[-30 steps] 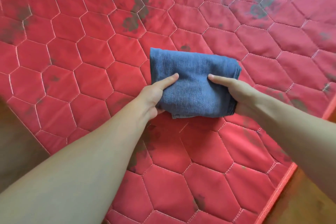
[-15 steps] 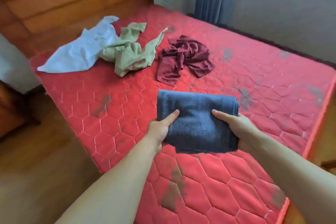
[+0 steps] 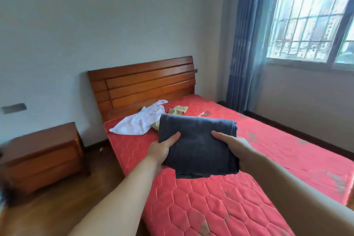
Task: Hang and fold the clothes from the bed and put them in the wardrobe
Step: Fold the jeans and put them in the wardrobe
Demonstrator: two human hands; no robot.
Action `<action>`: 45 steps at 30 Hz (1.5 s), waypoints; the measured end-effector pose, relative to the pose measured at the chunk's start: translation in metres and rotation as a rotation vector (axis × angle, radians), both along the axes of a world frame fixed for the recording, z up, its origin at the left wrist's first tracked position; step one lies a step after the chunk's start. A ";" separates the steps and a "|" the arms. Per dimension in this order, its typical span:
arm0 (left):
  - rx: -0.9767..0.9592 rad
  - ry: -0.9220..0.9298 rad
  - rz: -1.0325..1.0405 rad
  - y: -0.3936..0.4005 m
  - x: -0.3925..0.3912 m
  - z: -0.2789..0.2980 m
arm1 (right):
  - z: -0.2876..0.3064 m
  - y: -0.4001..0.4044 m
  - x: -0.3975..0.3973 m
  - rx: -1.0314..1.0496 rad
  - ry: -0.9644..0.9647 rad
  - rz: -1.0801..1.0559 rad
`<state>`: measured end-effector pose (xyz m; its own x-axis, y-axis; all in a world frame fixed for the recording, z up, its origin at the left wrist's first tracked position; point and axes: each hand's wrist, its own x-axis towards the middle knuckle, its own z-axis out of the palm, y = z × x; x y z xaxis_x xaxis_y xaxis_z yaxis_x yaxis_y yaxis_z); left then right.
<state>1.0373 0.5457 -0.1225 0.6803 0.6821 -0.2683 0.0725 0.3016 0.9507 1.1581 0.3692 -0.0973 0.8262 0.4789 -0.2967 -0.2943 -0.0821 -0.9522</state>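
Above the red bed (image 3: 239,188), your left hand (image 3: 161,149) and right hand (image 3: 234,146) grip the folded blue cloth (image 3: 197,143) by its sides, thumbs on top; white cloth (image 3: 139,122) lies behind.

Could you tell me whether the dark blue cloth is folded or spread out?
Folded: the dark blue cloth is a compact layered rectangle held between both hands.
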 end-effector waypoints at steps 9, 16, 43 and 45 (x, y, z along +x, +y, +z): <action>0.098 -0.053 0.162 -0.001 -0.177 0.080 | 0.074 0.027 -0.132 0.084 -0.091 0.218; 0.156 -0.015 0.433 0.065 -0.311 0.101 | 0.093 0.134 -0.245 0.090 -0.118 0.443; -0.031 -0.152 0.996 0.485 -0.491 0.081 | 0.049 0.630 -0.421 0.461 0.474 0.860; -0.014 -0.142 1.038 0.528 -0.480 0.094 | 0.055 0.673 -0.416 0.490 0.518 0.865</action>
